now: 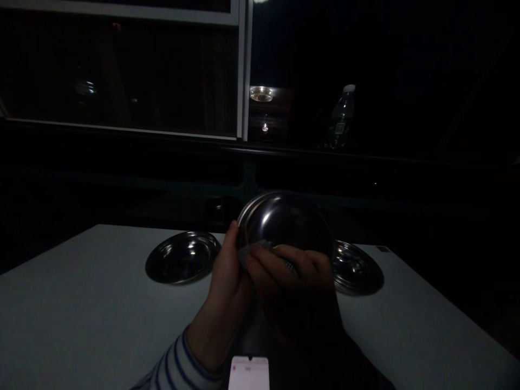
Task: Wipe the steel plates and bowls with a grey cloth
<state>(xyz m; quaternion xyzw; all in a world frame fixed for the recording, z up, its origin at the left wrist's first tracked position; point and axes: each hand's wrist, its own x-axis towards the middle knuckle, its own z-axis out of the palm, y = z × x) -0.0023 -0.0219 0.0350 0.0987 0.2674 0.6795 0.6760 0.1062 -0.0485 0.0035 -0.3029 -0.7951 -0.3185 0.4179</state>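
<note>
A shiny metal plate (292, 222) is held up above the table, tilted, with its smooth face toward me. My left hand (227, 281) grips its left edge, thumb along the rim; the other fingers are hidden behind it. Pressed against the plate's lower left part, my right hand (292, 281) has its fingers bent over a small greyish cloth (254, 249). Only a bit of that cloth shows. A second metal plate (182, 259) lies on the table to the left, and another metal plate (357, 268) lies to the right, partly behind my right hand.
The white table (122, 325) spans the lower view. A lit phone (249, 374) is at the bottom centre, near my left wrist. Beyond the table, a plastic bottle (340, 122) with a white cap stands on a dark ledge by the window frame (242, 70). The room is very dark.
</note>
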